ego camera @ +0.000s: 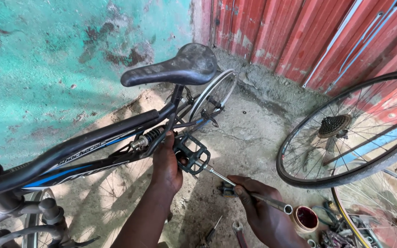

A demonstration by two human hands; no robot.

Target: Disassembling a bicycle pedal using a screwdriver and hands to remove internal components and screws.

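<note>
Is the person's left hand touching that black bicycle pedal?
Touching. The head view shows the left hand wrapped against the black bicycle pedal, fingers on its edge with no gap between them.

I see a bike repair yard: loose wheels (pixel 345 133) lean right of the bike (pixel 93 147), tools (pixel 240 229) on the concrete floor (pixel 253 138) beneath it.

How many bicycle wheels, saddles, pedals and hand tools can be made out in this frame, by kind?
Bicycle wheels: 4 (rear wheel and front wheel on the bike, leaning wheel, partial wheel)
Saddle: 1
Pedal, touched by the left hand: 1
Hand tools: 3 (metal rod tool in the right hand, spanner, screwdriver)
Total: 9
</note>
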